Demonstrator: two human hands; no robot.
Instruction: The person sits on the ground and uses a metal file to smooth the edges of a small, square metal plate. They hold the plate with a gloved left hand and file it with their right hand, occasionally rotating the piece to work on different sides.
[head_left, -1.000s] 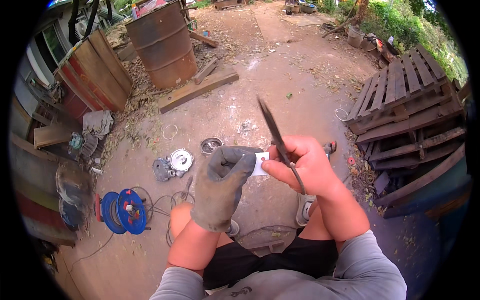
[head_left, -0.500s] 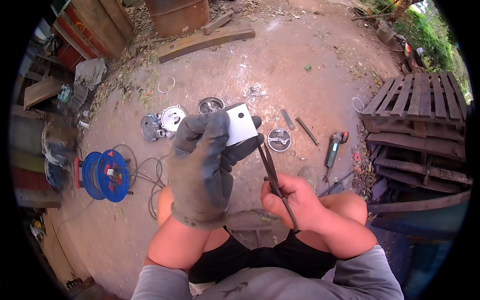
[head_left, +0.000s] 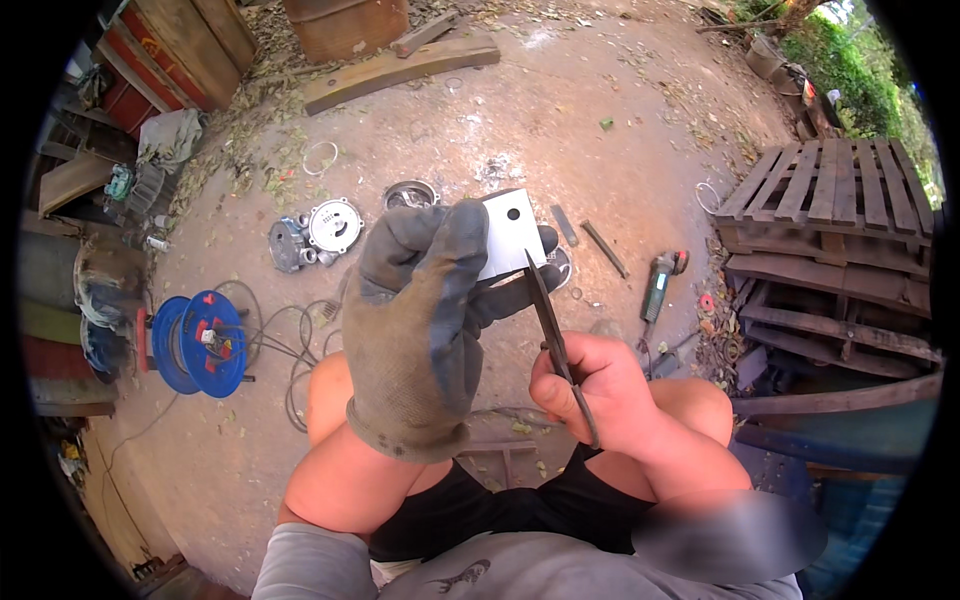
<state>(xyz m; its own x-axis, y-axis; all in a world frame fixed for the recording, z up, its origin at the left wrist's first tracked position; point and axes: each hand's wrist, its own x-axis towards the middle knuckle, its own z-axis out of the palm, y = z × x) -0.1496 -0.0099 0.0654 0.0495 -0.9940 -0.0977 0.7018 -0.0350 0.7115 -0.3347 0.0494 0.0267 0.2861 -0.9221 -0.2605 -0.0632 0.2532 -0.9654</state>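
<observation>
I am seeing my gloved left hand [head_left: 420, 330] gripping the white metal plate [head_left: 510, 232] up in front, while my bare right hand [head_left: 590, 390] is clenching a dark file [head_left: 548, 318] whose long axis is pointing up to the plate's lower edge, above the dirt ground [head_left: 560, 120].

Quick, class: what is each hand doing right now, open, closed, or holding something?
Left hand: gloved, closed on a small white plate with a hole.
Right hand: bare, closed on a thin dark file, its tip at the plate's edge.
</observation>
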